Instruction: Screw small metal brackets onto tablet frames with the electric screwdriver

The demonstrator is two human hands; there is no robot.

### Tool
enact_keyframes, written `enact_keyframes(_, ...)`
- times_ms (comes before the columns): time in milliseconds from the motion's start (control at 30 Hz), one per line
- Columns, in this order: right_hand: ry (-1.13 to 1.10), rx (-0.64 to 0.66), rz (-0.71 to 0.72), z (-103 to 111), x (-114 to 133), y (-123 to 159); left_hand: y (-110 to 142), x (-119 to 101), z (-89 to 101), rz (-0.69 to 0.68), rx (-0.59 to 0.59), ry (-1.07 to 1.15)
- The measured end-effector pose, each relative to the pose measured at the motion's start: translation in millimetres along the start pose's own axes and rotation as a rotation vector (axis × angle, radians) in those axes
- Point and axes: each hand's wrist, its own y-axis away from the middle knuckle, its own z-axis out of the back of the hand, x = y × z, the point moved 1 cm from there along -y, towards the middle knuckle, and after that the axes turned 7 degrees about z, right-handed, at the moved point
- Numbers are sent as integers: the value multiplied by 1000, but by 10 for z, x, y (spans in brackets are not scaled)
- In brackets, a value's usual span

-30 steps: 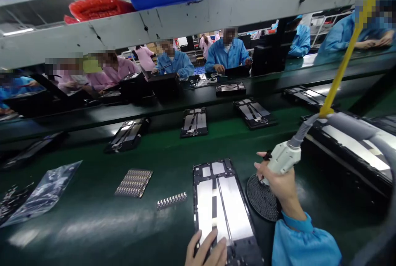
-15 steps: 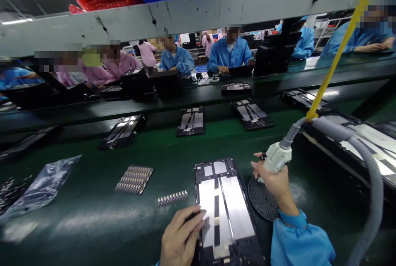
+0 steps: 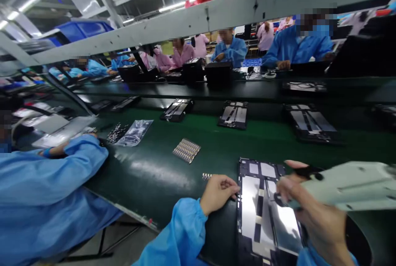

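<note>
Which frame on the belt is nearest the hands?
The frame below the right hand holding the white tool, beside the left hand; the other frames lie farther up the belt.

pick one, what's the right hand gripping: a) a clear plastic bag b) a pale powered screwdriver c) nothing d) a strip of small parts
b: the right hand wraps around the pale powered screwdriver, whose tip reaches over the metal device frame

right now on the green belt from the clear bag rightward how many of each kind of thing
metal frames with silver panels: 4
clear plastic bag: 1
sheet of small metal parts: 1
short strip of small metal parts: 1
total: 7
</note>
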Motion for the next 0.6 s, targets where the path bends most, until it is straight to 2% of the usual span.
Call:
enact_keyframes(100,-65,140,-31,-356,-122,23,-98,-43,-78,-74,-27,-141)
enact_keyframes(233,-73,128,-65,-657,-312,-24,-147,-147,-82,-227,-88,-381)
enact_keyframes(333,-77,136,-107,-773,-375,-65,-176,-185,-56,-249,-81,-424)
enact_keyframes(433,-84,138,-105,-815,-410,-79,-261,-183,-35,-166,8,-376)
enact_keyframes(600,-49,173,-100,-806,-506,-46,-466,-171,-16,137,218,-181)
